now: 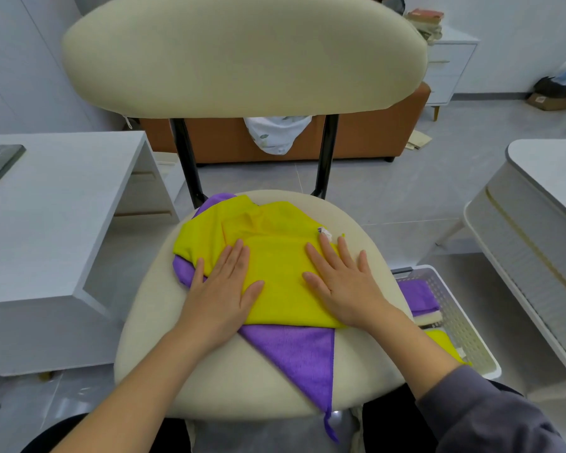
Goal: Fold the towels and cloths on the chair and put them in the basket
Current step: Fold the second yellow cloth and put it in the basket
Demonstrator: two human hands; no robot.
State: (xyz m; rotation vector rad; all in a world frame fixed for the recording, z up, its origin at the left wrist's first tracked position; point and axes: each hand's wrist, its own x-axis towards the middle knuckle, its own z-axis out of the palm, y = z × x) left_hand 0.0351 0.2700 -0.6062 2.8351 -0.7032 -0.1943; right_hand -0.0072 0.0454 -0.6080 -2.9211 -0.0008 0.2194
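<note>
Both hands lie flat on the yellow cloth (275,273) in the middle of the chair (209,371) seat. The left hand (224,289) presses its near-left part, the right hand (343,282) its right edge, fingers straight and spread, gripping nothing. A purple cloth (301,351) lies beneath. The white basket (464,325), right of the chair, holds folded purple and yellow cloths.

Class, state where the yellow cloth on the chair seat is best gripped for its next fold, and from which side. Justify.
Probably its near edge, pinched at both ends from the person's side. The yellow cloth lies flat atop the purple cloth, that straight edge facing the person; left hand and right hand rest flat near its ends.
</note>
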